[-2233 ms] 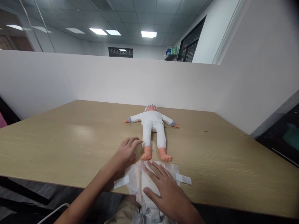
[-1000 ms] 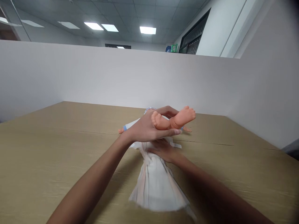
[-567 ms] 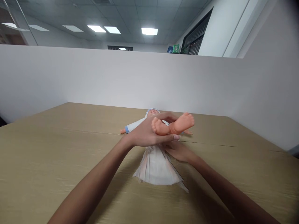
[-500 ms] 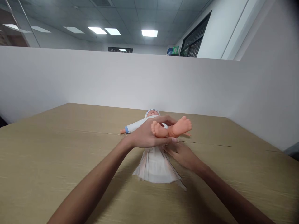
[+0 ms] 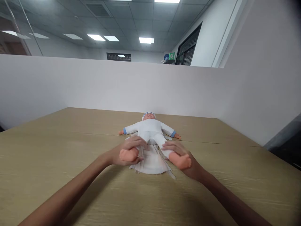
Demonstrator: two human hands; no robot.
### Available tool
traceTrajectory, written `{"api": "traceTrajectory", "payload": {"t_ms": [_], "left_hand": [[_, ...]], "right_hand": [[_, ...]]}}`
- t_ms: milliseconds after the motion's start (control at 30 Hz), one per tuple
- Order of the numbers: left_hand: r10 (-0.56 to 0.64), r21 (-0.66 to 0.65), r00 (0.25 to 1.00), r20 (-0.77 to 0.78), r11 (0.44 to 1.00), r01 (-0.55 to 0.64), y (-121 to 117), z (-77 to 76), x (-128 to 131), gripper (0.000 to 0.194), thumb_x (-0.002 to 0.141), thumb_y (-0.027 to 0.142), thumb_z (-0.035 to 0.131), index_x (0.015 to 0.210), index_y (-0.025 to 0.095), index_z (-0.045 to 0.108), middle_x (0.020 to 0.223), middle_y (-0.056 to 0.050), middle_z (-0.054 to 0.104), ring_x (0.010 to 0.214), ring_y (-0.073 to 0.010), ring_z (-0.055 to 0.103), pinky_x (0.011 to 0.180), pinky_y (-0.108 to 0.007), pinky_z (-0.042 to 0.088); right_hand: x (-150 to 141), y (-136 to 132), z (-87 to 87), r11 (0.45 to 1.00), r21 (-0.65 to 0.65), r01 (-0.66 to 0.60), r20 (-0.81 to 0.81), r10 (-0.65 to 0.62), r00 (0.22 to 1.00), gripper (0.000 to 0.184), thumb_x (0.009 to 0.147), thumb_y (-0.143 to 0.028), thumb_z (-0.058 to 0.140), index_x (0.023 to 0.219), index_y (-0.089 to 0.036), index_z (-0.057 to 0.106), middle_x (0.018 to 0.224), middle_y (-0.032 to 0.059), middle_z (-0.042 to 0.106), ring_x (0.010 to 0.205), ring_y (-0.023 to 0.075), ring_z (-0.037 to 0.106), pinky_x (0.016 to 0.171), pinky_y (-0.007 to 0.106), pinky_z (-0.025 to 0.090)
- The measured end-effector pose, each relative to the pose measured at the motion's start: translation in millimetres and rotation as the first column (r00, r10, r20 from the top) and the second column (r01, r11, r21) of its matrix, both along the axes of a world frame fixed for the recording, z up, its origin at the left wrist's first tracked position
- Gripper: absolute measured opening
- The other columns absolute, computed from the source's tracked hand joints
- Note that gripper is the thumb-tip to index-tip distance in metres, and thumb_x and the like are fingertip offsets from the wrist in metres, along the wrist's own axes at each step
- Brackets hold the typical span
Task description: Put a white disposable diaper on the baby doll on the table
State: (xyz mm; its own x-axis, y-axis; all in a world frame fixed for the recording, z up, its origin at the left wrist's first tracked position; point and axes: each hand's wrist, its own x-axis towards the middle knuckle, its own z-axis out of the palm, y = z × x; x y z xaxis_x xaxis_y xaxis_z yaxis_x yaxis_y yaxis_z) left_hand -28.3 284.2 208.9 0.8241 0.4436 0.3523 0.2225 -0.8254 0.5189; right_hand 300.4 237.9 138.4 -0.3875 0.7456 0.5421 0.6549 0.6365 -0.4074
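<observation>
A baby doll [image 5: 150, 130] in white clothes and a cap lies on its back on the wooden table [image 5: 58, 150], its head toward the far partition. A white diaper [image 5: 151, 161] is spread under its hips and between its legs. My left hand [image 5: 127, 150] is wrapped round the doll's left-side leg near the foot [image 5: 125, 154]. My right hand [image 5: 182, 153] grips the other leg by the foot [image 5: 181, 161]. Both legs are held apart and low over the diaper.
A white partition [image 5: 94, 84] runs along the table's far edge and up its right side. A dark object [image 5: 285, 147] shows at the right edge. Bare wooden tabletop surrounds the doll.
Earlier my left hand held both doll feet raised while my right hand pushed the diaper under the doll. Now the legs are lowered and spread, one in each hand.
</observation>
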Motion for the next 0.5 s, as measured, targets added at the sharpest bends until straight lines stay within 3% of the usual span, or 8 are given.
{"api": "traceTrajectory", "payload": {"t_ms": [133,233,367,500], "left_hand": [[-0.051,0.022,0.996,-0.071,0.998,0.053,6,-38.7,-31,0.039,0.094,0.028,0.073,0.133,0.026,0.071,0.139,-0.014,0.073,0.142,-0.0327,0.061,0.123,-0.054,0.048],[-0.079,0.122,0.992,-0.093,0.988,0.091,12,-62.2,-39,0.053,0.091,0.024,0.075,0.143,0.026,0.066,0.148,-0.014,0.070,0.152,-0.0335,0.054,0.126,-0.055,0.048],[-0.070,0.157,0.989,-0.130,0.983,0.090,15,-69.1,-42,0.064,0.089,0.015,0.075,0.150,0.028,0.064,0.153,-0.011,0.067,0.155,-0.0330,0.052,0.125,-0.056,0.050],[-0.057,0.112,0.979,-0.196,0.990,0.080,16,-71.2,-46,0.061,0.097,0.007,0.063,0.154,0.029,0.060,0.164,-0.009,0.058,0.161,-0.0286,0.044,0.130,-0.054,0.046]], "right_hand": [[26,0,-34.2,0.987,0.054,-0.152,0.179,0.140,0.974,0.042,0.101,-0.023,0.050,0.131,-0.032,0.078,0.148,0.0047,0.070,0.146,0.0270,0.060,0.119,0.047,0.053],[34,7,-54.6,0.979,0.102,-0.179,0.338,0.135,0.931,0.044,0.107,-0.016,0.046,0.135,-0.033,0.076,0.151,0.0046,0.069,0.150,0.0248,0.057,0.119,0.047,0.053],[34,9,-61.2,0.983,0.109,-0.147,0.387,0.095,0.917,0.038,0.110,-0.020,0.051,0.136,-0.036,0.075,0.155,0.0033,0.066,0.152,0.0251,0.055,0.121,0.047,0.052],[35,5,-57.5,0.983,0.093,-0.160,0.343,0.119,0.932,0.042,0.108,-0.016,0.052,0.140,-0.035,0.073,0.155,0.0036,0.066,0.151,0.0241,0.056,0.122,0.045,0.053]]}}
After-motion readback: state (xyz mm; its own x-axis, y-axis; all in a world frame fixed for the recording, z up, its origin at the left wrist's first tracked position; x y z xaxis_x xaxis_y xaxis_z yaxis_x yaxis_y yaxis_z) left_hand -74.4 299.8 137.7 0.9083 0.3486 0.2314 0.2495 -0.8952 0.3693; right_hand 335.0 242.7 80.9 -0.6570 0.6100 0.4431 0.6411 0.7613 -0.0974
